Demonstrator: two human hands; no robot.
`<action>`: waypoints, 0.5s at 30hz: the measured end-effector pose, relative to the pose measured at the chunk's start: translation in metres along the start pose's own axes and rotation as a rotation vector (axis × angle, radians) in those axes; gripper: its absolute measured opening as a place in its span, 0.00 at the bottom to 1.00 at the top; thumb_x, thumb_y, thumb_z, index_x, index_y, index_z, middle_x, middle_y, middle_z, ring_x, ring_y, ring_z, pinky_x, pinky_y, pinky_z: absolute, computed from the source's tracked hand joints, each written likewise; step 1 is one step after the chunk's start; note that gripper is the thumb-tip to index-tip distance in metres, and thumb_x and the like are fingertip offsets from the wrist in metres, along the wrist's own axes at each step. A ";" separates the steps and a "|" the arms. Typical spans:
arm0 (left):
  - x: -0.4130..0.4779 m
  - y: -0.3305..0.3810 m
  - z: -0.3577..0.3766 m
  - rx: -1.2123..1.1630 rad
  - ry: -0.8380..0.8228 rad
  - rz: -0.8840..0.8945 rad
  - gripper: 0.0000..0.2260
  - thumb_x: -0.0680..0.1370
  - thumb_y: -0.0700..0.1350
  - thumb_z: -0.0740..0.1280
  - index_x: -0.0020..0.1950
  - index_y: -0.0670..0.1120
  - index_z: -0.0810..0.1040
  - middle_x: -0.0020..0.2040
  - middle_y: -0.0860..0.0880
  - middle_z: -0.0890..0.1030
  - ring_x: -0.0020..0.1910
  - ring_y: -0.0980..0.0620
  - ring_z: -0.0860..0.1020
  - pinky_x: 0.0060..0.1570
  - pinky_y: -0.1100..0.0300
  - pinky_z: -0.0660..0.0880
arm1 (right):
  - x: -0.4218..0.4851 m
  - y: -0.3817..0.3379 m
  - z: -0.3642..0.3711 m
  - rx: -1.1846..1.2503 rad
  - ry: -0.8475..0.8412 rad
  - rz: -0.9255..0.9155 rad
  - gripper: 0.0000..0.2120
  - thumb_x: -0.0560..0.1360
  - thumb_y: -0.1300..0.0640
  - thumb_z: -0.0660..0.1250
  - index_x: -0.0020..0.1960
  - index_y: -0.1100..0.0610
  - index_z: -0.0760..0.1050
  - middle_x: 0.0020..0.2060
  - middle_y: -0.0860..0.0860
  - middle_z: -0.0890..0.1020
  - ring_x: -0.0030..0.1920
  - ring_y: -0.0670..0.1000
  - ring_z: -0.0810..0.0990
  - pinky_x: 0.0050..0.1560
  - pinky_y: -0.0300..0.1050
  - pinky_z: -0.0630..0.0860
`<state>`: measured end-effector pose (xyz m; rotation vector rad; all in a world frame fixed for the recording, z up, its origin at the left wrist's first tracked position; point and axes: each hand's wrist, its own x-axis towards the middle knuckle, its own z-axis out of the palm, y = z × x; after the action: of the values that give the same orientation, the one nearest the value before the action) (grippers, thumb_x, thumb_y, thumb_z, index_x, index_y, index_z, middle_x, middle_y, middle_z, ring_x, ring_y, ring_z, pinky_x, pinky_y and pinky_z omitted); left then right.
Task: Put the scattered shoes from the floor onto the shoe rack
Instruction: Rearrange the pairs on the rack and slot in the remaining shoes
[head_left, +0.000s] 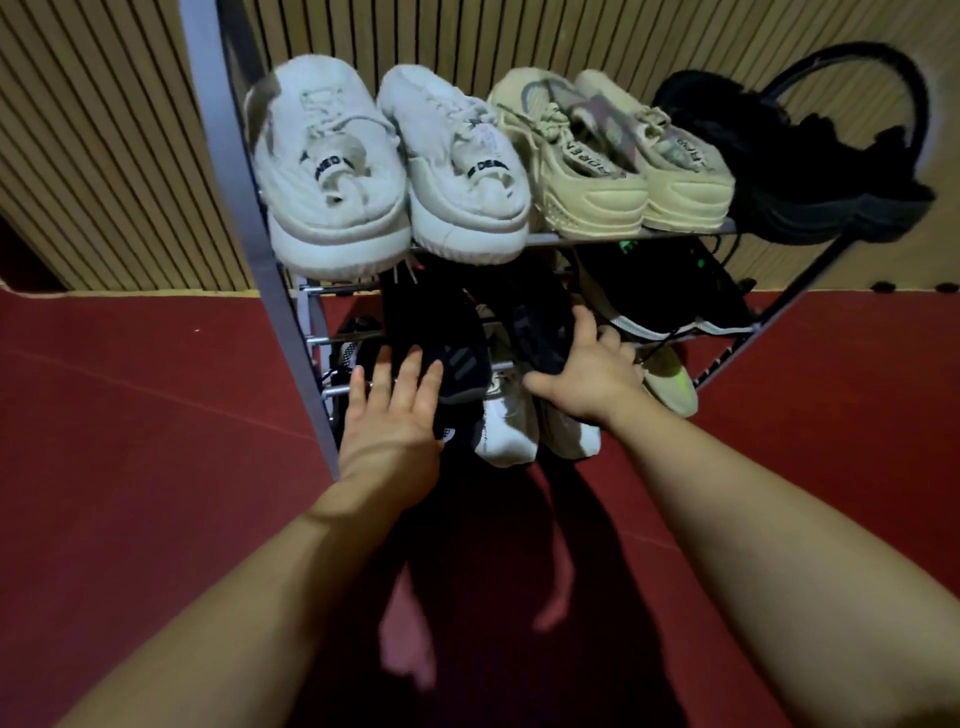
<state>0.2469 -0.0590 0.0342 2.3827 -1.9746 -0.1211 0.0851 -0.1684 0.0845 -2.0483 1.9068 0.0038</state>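
A grey metal shoe rack (244, 208) stands against the slatted wall. Its top shelf carries a white pair (384, 171), a beige pair (608, 156) and a black pair (779, 166). On the middle shelf lie two black shoes (441, 322) (540, 322) and, further right, a black shoe with a white sole (670, 296). My left hand (400, 405) rests with straight fingers against the heel of the left black shoe. My right hand (587, 369) grips the heel of the right black shoe. Below, white shoes (506, 426) and a yellow-green shoe (670, 379) show.
Red floor (156, 415) spreads on both sides of the rack and under my arms. The beige slatted wall (104, 130) is right behind the rack. A black curved hoop (883, 67) leans at the top right.
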 end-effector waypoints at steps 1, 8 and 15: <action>0.000 0.002 -0.001 -0.003 0.001 -0.004 0.34 0.79 0.56 0.56 0.78 0.48 0.40 0.78 0.47 0.41 0.76 0.43 0.41 0.71 0.47 0.34 | -0.002 0.004 0.000 -0.017 -0.016 0.003 0.49 0.67 0.39 0.69 0.76 0.48 0.43 0.72 0.60 0.56 0.71 0.63 0.58 0.68 0.56 0.58; 0.005 0.009 -0.006 0.019 0.013 0.018 0.34 0.78 0.56 0.59 0.77 0.44 0.47 0.77 0.45 0.48 0.76 0.43 0.43 0.72 0.49 0.35 | 0.005 -0.002 0.006 -0.068 -0.051 0.028 0.51 0.67 0.35 0.68 0.76 0.48 0.39 0.75 0.62 0.43 0.75 0.63 0.46 0.72 0.59 0.48; 0.005 0.006 -0.008 0.018 -0.002 0.034 0.32 0.80 0.53 0.58 0.78 0.46 0.46 0.77 0.46 0.47 0.76 0.44 0.43 0.72 0.49 0.35 | 0.003 0.004 0.006 0.011 0.034 0.046 0.50 0.65 0.37 0.70 0.76 0.47 0.44 0.71 0.59 0.57 0.71 0.62 0.57 0.68 0.57 0.57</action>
<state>0.2430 -0.0654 0.0428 2.3592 -2.0243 -0.1049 0.0830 -0.1698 0.0772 -2.0095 1.9693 -0.0303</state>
